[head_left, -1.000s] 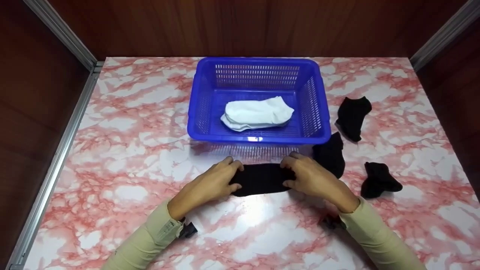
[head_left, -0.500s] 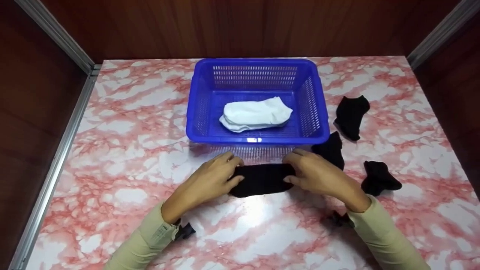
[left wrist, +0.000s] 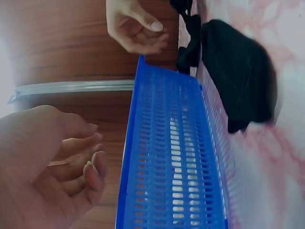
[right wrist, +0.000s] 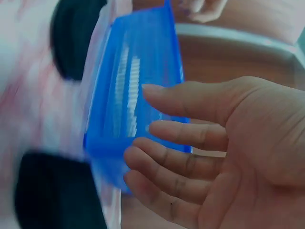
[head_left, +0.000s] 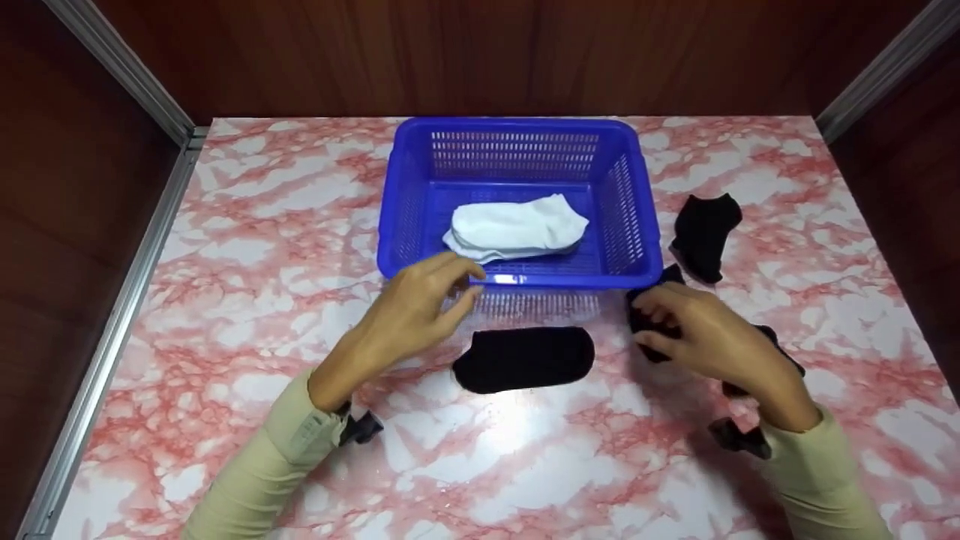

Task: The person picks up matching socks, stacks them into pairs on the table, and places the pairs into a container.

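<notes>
A black ankle sock [head_left: 525, 360] lies flat and smooth in front of the basket, between the two hands; the left wrist view shows this sock [left wrist: 238, 71] too. My left hand [head_left: 420, 307] hovers above the basket's front left edge, thumb and fingers apart, holding nothing. To the right, my right hand [head_left: 705, 341] is over another black sock [head_left: 645, 322] and partly covers it. In the right wrist view the fingers [right wrist: 167, 162] are loosely bent with nothing between them, and that sock [right wrist: 57, 191] lies below.
A blue plastic basket [head_left: 517, 280] stands at the back middle, with white socks [head_left: 517, 225] stacked inside. One black sock [head_left: 705, 232] lies right of the basket; another [head_left: 784, 349] is partly behind the right forearm. Wooden panels [head_left: 480, 60] wall the marbled tabletop [head_left: 262, 247].
Both hands have let go of the flat black sock, which stays in place. My left hand has moved up and left to the basket edge; my right hand has moved right over another sock.
</notes>
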`<state>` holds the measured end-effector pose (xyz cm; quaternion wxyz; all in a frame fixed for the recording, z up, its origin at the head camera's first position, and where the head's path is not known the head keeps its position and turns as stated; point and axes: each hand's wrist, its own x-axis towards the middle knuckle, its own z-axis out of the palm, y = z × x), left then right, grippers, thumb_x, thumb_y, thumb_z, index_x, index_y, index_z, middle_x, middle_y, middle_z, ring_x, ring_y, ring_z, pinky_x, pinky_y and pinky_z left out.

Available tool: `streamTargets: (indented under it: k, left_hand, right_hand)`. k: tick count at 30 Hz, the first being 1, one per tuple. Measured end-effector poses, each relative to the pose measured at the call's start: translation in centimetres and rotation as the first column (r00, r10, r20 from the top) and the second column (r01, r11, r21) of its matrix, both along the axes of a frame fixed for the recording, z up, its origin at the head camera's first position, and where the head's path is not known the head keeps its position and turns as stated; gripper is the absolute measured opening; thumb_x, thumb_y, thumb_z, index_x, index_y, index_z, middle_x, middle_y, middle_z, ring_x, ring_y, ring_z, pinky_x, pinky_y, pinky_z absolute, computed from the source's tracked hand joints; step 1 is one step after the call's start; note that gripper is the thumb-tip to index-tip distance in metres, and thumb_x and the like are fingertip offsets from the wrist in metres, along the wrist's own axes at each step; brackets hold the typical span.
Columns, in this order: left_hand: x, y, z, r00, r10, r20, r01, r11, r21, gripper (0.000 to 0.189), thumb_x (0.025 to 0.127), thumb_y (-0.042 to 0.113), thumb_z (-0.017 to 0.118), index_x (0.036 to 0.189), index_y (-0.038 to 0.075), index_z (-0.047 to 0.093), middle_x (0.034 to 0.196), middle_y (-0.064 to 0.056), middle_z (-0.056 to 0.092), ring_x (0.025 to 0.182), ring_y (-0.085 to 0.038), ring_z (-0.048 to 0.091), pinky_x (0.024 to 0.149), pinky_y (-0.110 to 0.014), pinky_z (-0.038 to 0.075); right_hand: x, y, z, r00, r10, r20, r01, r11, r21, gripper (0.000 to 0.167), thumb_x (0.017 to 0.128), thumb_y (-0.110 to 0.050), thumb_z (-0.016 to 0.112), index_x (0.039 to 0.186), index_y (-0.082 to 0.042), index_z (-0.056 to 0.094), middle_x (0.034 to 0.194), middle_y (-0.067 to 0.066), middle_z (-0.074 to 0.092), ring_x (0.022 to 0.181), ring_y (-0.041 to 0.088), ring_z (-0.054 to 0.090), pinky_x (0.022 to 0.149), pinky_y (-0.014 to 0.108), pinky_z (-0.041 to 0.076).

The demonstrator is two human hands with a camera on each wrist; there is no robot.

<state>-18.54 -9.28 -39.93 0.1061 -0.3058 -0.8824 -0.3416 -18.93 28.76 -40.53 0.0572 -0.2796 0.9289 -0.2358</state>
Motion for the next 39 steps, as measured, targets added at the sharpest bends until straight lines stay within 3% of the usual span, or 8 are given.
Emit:
streamTargets:
  k: [5,9,18,21,26,32,36,39]
  left_hand:
    - [-1.8,-0.8,0.1,0.997,0.065,-0.049,-0.060,0.993,0.103,0.014,0.101,0.007,0.064,0.110,-0.001,0.071,0.098,-0.014,0.071,0.086,-0.026,0.070,0.079,-0.034,0.062]
    - [-3.3,-1.7,-0.1,0.984,0.157,-0.078,-0.149,0.984,0.102,0.018,0.100,0.008,0.065,0.113,-0.002,0.070,0.103,-0.016,0.068,0.094,-0.028,0.067,0.085,-0.037,0.060]
    - [-6.3,-3.9,-1.2,0.920,0.378,-0.106,-0.373,0.926,0.059,0.034,0.099,0.016,0.068,0.129,-0.002,0.068,0.133,-0.025,0.062,0.128,-0.042,0.056,0.113,-0.051,0.046]
    - [-7.2,-4.4,-1.5,0.904,0.423,-0.059,-0.420,0.906,0.052,0.040,0.100,0.017,0.067,0.135,-0.002,0.064,0.143,-0.026,0.056,0.136,-0.043,0.051,0.118,-0.052,0.040]
    - [-8.4,-4.7,-1.9,0.886,0.445,0.129,-0.453,0.891,0.034,0.054,0.100,0.018,0.067,0.148,-0.002,0.053,0.157,-0.026,0.042,0.142,-0.043,0.046,0.124,-0.050,0.037]
    - [-10.3,-4.8,-2.4,0.833,0.443,0.332,-0.486,0.872,0.055,0.071,0.100,0.021,0.067,0.160,0.000,0.036,0.163,-0.026,0.033,0.152,-0.037,0.040,0.130,-0.044,0.031]
    - [-11.1,-4.7,-2.6,0.805,0.441,0.398,-0.502,0.862,0.061,0.076,0.100,0.022,0.066,0.164,0.001,0.029,0.165,-0.025,0.032,0.154,-0.036,0.038,0.131,-0.043,0.029]
    - [-11.3,-4.6,-2.6,0.798,0.433,0.419,-0.494,0.868,0.044,0.079,0.100,0.023,0.066,0.165,0.001,0.025,0.168,-0.026,0.029,0.157,-0.037,0.033,0.132,-0.045,0.027]
  right_hand:
    - [-0.6,2.1,-0.7,0.995,-0.059,-0.075,0.062,0.998,0.029,0.034,0.090,-0.008,0.082,0.120,0.001,0.069,0.110,0.018,0.070,0.098,0.032,0.070,0.084,0.052,0.058]
    - [-1.3,3.2,-1.4,0.989,-0.129,-0.078,0.132,0.990,0.037,0.044,0.091,-0.010,0.081,0.128,0.004,0.063,0.123,0.024,0.062,0.111,0.040,0.063,0.091,0.058,0.053]
    - [-3.7,4.6,-3.3,0.977,-0.206,-0.049,0.205,0.978,-0.036,0.059,0.090,-0.014,0.082,0.138,0.007,0.055,0.139,0.033,0.052,0.129,0.050,0.050,0.106,0.067,0.042]
    - [-4.4,5.0,-3.8,0.975,-0.218,-0.031,0.216,0.975,-0.061,0.065,0.090,-0.016,0.083,0.142,0.008,0.052,0.144,0.036,0.049,0.135,0.054,0.046,0.111,0.070,0.037]
    - [-5.1,5.5,-4.6,0.976,-0.217,-0.008,0.216,0.974,-0.060,0.067,0.090,-0.018,0.084,0.141,0.011,0.051,0.141,0.036,0.053,0.132,0.053,0.049,0.110,0.067,0.038]
    - [-5.5,5.7,-5.2,0.975,-0.223,0.023,0.224,0.972,-0.075,0.065,0.090,-0.016,0.083,0.140,0.011,0.052,0.142,0.035,0.054,0.131,0.051,0.052,0.110,0.065,0.040]
    - [-5.7,5.8,-5.3,0.975,-0.219,0.042,0.222,0.972,-0.074,0.066,0.090,-0.015,0.083,0.141,0.011,0.051,0.143,0.035,0.054,0.133,0.052,0.052,0.111,0.066,0.040]
    - [-5.7,5.8,-5.3,0.975,-0.215,0.054,0.218,0.974,-0.067,0.065,0.090,-0.014,0.083,0.142,0.011,0.052,0.141,0.035,0.056,0.129,0.049,0.055,0.109,0.065,0.041]
